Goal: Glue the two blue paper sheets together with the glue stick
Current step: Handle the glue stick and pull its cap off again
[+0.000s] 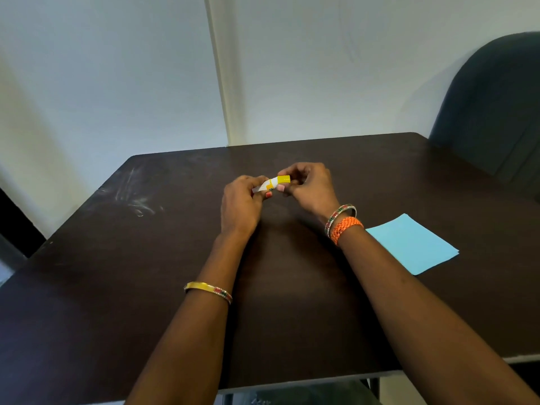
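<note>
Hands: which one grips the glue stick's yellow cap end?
The right hand, wearing the orange bracelet, pinches the yellow cap; the left hand holds the white body.

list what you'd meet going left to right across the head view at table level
gold bangle on the left forearm → left hand → glue stick → right hand → beaded bangles on the right wrist → blue paper sheets → dark chair
</note>
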